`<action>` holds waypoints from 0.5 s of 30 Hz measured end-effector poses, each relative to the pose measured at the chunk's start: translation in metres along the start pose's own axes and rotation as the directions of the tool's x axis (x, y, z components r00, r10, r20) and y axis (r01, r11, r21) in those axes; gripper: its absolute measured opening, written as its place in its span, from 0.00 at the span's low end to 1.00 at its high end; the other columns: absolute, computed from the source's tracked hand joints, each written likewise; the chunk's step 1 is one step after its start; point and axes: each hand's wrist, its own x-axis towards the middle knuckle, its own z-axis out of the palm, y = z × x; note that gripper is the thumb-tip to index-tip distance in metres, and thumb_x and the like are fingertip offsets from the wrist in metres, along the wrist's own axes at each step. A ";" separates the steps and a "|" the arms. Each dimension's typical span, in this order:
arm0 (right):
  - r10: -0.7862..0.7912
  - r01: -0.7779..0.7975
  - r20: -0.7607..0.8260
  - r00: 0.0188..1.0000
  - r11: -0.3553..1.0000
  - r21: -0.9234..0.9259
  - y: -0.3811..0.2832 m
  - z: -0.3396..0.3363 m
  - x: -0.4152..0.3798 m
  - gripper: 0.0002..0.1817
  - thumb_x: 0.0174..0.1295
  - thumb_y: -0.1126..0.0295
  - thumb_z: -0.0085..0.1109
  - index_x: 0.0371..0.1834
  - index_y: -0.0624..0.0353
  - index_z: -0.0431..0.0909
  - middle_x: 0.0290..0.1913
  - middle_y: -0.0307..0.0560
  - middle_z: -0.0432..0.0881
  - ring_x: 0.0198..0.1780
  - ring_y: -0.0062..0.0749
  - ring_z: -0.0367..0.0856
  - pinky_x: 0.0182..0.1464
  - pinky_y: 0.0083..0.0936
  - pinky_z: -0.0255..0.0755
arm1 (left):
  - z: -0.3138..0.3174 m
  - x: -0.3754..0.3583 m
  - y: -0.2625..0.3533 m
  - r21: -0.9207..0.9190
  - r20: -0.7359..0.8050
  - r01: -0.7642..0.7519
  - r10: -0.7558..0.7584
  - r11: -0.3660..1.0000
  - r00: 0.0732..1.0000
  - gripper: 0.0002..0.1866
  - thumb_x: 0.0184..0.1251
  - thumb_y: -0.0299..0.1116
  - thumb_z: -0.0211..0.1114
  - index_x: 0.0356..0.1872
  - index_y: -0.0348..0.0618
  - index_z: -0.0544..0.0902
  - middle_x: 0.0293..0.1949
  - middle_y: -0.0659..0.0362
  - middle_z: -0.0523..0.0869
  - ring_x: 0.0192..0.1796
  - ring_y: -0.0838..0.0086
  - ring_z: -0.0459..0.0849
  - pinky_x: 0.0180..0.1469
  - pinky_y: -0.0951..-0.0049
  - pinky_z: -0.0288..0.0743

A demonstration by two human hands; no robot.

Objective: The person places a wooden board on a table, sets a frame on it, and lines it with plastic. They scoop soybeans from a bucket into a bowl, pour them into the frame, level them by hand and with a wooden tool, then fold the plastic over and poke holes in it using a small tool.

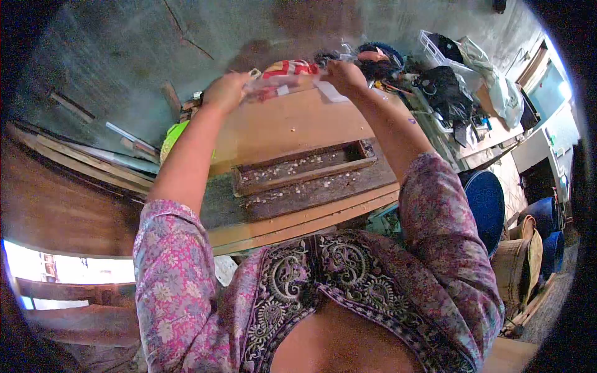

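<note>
Both arms reach out over the wooden table. My left hand is closed on one side of a clear plastic bag, blurred by motion. Opposite it, my right hand grips the bag's other side. Red and white material shows at and behind the bag; which part is inside I cannot tell. Nearer to me on the table lies a long, narrow wooden tray, with small pale bits in and around it.
Bright green cloth lies at the table's left edge. Dark items and a blue-rimmed basket are at the back right. Farther right are black bags, a white wire rack and blue barrels. Planks lean at left.
</note>
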 end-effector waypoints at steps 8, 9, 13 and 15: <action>-0.148 0.209 0.316 0.937 0.964 -0.167 0.033 0.011 -0.001 0.25 0.49 0.43 0.49 0.33 0.54 0.76 0.35 0.52 0.78 0.37 0.49 0.76 0.37 0.40 0.70 | 0.022 -0.010 -0.005 -0.025 0.168 -0.102 0.105 0.994 0.980 0.19 0.53 0.49 0.56 0.32 0.42 0.77 0.34 0.51 0.79 0.38 0.57 0.76 0.37 0.62 0.71; -0.229 0.270 0.254 0.940 0.952 -0.141 0.042 0.020 -0.001 0.23 0.52 0.45 0.47 0.33 0.53 0.77 0.35 0.51 0.78 0.37 0.47 0.76 0.38 0.39 0.70 | 0.028 -0.009 -0.006 -0.024 0.164 -0.099 0.101 0.995 0.981 0.19 0.53 0.49 0.56 0.32 0.42 0.77 0.34 0.51 0.79 0.38 0.57 0.76 0.37 0.62 0.71; -0.272 0.308 0.212 0.938 0.939 -0.155 0.047 0.038 0.007 0.19 0.55 0.51 0.45 0.30 0.54 0.77 0.34 0.50 0.78 0.36 0.45 0.77 0.38 0.38 0.70 | 0.048 -0.002 -0.001 -0.185 0.114 0.002 0.020 0.983 0.993 0.20 0.51 0.52 0.58 0.31 0.44 0.78 0.35 0.53 0.78 0.40 0.60 0.76 0.40 0.63 0.70; -0.308 0.336 0.247 0.919 0.938 -0.081 0.023 0.025 0.006 0.14 0.55 0.57 0.45 0.30 0.54 0.75 0.32 0.50 0.78 0.36 0.45 0.77 0.37 0.37 0.71 | 0.050 -0.004 0.026 -0.211 0.052 0.008 0.003 0.977 0.999 0.22 0.49 0.53 0.58 0.37 0.46 0.77 0.43 0.55 0.75 0.46 0.64 0.75 0.44 0.65 0.70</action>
